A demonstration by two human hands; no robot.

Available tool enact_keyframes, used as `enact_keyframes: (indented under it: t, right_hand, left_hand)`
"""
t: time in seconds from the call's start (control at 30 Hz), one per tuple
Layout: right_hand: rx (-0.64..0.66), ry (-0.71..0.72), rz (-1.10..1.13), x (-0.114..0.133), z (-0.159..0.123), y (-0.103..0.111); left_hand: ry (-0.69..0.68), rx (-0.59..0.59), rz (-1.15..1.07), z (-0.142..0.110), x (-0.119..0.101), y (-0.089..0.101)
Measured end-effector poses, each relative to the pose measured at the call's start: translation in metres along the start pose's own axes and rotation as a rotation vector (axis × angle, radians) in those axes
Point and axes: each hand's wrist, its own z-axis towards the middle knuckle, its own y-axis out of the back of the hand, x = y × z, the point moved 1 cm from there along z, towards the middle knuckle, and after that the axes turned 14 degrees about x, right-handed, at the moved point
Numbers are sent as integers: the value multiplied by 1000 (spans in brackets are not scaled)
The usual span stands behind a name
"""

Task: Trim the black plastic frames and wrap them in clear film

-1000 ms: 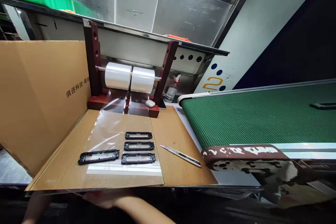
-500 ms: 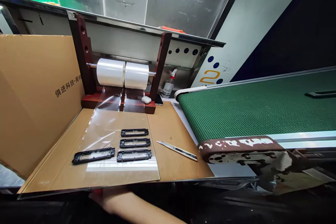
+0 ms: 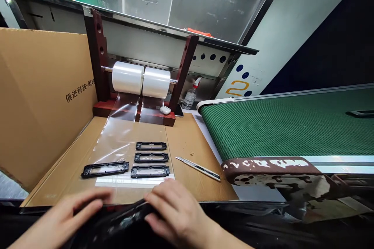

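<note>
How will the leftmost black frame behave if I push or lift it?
The frame is probably light, being slim around a long opening. Its thin long sides may flex if squeezed. Lying flat, it should slide rather than roll.

Cardboard (image 3: 187,136) carries a utility knife (image 3: 198,168), and clear sheeting (image 3: 117,140) under four black frames (image 3: 151,155).

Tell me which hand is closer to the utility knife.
Right. The right hand is on the wearer's side of the utility knife and a little to its left, not touching it. The left hand is also on that side, but much farther left.
</note>
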Motion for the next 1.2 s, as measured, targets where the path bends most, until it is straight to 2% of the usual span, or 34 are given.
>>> enact_keyframes:
  t: [0.03, 0.07, 0.13, 0.37, 0.5, 0.63, 0.77, 0.93, 1.0, 1.13, 1.2]
  right_hand:
    - [-5, -66, 20, -4, -5, 6]
    - [-27, -121, 35, -7, -10, 9]
    - [-71, -199, 44, -11, -20, 12]
    - [-69, -326, 80, -22, -44, 5]
    - [-67, -375, 115, -26, -51, 3]
    - [-53, -406, 174, -26, -50, 1]
    - [-30, -428, 204, -27, -43, -4]
    - [-14, -396, 249, -34, -25, -16]
    - [-19, -365, 265, -40, -13, -22]
    - [-6, -319, 274, -56, 19, -36]
    - [14, -329, 278, -66, 35, -43]
  left_hand:
    - [-140, -140, 298, 13, -6, 13]
    - [-246, -228, 520, 23, -9, 22]
    - [-331, -279, 703, 40, -10, 34]
    - [-301, -203, 751, 61, -1, 38]
    - [-279, -146, 690, 69, 0, 46]
    - [-276, -100, 610, 61, 0, 50]
    - [-255, -81, 516, 45, -5, 43]
    - [-125, -69, 325, 34, -11, 37]
    - [-64, -95, 196, 37, -14, 46]
    - [113, -272, -140, 61, -15, 76]
    - [161, -275, -340, 78, -15, 87]
